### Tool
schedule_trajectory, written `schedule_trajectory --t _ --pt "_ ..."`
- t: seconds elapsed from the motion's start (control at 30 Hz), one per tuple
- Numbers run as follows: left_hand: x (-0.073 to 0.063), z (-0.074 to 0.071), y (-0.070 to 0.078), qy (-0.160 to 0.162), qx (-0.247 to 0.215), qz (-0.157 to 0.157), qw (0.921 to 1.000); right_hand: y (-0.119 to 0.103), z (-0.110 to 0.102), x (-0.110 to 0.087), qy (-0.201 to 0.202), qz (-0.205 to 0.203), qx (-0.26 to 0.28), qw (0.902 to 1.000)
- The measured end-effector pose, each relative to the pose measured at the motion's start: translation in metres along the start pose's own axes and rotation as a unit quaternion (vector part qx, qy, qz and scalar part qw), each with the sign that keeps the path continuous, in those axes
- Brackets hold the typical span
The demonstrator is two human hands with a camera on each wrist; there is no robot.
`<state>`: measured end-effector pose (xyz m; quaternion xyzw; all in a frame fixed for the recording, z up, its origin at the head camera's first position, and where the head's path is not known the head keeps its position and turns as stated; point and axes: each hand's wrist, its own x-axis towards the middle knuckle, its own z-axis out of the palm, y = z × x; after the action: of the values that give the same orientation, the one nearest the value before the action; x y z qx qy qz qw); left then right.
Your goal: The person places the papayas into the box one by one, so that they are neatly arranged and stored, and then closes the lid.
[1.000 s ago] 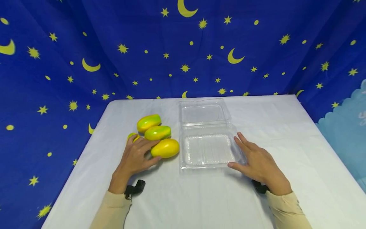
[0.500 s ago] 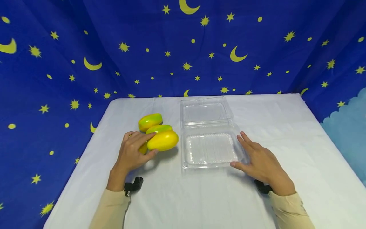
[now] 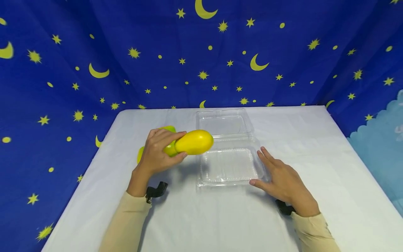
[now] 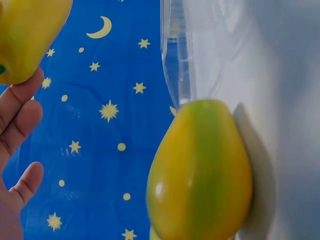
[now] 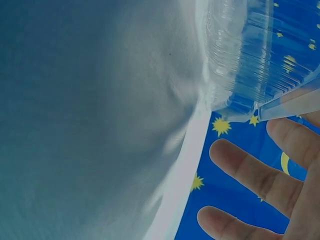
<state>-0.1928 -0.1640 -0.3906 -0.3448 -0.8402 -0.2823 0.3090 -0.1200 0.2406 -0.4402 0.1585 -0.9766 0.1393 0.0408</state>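
Note:
Between its thumb and fingertips, my left hand (image 3: pixel 158 152) pinches a yellow papaya (image 3: pixel 197 141) by one end. The fruit is off the table, its free end overlapping the left side of a clear plastic clamshell box (image 3: pixel 231 164) in the head view. The same papaya (image 4: pixel 32 37) fills the upper left corner of the left wrist view. Below the hand lie green-and-yellow papayas (image 3: pixel 171 149), partly hidden by it; one papaya (image 4: pixel 200 170) shows large in the left wrist view. My right hand (image 3: pixel 284 182) rests at the box's right edge, fingers extended.
The box's lid (image 3: pixel 223 125) lies folded back, away from me. A white cloth (image 3: pixel 239 220) covers the table. Behind and beside it hangs a blue curtain (image 3: pixel 151 31) with yellow moons and stars. Black wrist mounts (image 3: pixel 156 190) sit under both wrists.
My left hand has lifted the yellow papaya off the table and carried it up and to the right, toward the box. The right hand has stayed at the box's edge.

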Motion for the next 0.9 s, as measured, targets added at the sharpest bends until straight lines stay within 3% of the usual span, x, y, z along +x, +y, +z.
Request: schedule_trajectory --t 0.23,0.43,0.57,0.73,0.9 --pt "0.002 0.011 0.005 0.006 -0.023 -0.005 0.9997 -0.001 0.001 -0.001 0.001 0.001 -0.007 1.0000" --pt "0.006 0.022 0.013 0.002 -0.056 -0.057 0.9968 0.000 0.001 0.000 0.001 0.001 -0.006 1.0000" --pt "0.011 0.030 0.023 -0.020 -0.071 -0.078 0.9943 0.000 -0.001 -0.001 -0.002 0.009 -0.011 0.9999" --pt "0.009 0.033 0.033 -0.025 -0.060 -0.076 0.9950 -0.004 0.001 0.003 -0.004 0.002 -0.005 1.0000" --pt "0.013 0.044 0.038 -0.030 -0.082 -0.071 0.9937 -0.002 0.000 0.001 -0.001 0.009 -0.013 0.9999"
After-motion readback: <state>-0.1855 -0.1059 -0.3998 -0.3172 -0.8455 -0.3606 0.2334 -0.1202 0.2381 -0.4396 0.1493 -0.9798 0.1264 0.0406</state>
